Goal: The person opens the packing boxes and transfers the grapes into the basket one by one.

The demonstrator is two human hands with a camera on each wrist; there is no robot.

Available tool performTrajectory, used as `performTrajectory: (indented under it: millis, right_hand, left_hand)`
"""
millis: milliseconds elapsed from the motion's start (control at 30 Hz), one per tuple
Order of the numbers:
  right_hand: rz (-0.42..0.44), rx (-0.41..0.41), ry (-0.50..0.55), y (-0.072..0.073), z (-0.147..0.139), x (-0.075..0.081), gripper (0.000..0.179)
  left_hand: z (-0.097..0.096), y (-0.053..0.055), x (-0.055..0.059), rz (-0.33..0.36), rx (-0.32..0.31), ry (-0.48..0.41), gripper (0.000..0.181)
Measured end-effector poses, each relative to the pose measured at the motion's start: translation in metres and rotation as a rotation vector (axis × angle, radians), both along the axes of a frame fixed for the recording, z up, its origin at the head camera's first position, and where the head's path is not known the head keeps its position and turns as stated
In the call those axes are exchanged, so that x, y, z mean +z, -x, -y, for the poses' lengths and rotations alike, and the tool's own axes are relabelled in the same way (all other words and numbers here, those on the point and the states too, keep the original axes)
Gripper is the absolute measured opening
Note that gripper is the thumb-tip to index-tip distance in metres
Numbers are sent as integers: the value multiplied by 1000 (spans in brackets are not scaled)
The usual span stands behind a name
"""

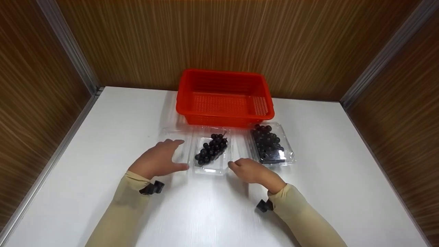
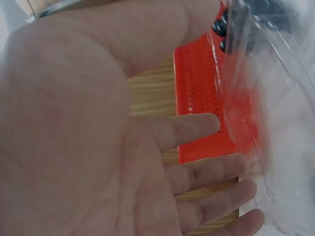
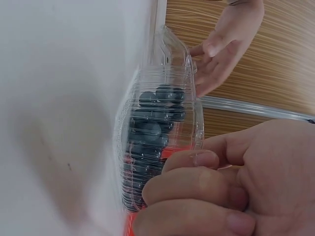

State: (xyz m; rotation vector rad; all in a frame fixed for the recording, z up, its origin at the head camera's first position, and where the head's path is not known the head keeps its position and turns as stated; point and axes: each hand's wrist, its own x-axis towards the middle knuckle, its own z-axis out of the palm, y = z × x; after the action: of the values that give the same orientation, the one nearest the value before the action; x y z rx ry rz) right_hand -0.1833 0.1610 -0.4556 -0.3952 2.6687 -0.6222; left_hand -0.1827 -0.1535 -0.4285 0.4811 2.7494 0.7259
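A clear plastic clamshell box [image 1: 210,170] lies unfolded on the white table, its lid [image 1: 178,156] to the left. Inside its base is a bunch of dark grapes [image 1: 212,149], seen through the ribbed wall as grapes [image 3: 150,130] in the right wrist view. My left hand [image 1: 157,159] is spread at the lid, thumb and fingers apart; its straight fingers [image 2: 209,167] reach to the clear plastic in the left wrist view. At the base's right edge, my right hand [image 1: 252,170] has curled fingers and pinches the rim [image 3: 198,123] near the front corner.
Behind the box stands a red plastic basket [image 1: 223,120] with perforated sides. Another clear box [image 1: 288,151], closed over dark grapes [image 1: 267,139], lies to the right, just in front of the basket. Wood-grain panels [image 1: 219,41] wall the table at the back and both sides.
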Motion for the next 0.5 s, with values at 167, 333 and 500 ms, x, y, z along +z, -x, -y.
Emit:
performTrajectory:
  millis: [167,333,500]
  right_hand:
    - [17,11,-3,0,-2,2,59]
    - [21,12,15,-1,-4,5,61]
    - [-17,32,25,-1,-5,7,57]
  left_hand:
    - [-12,-2,5,-42,-36,-11,92]
    - [-24,-1,7,-86,-65,-8,92]
    - [-33,1,8,-78,-75,0,98]
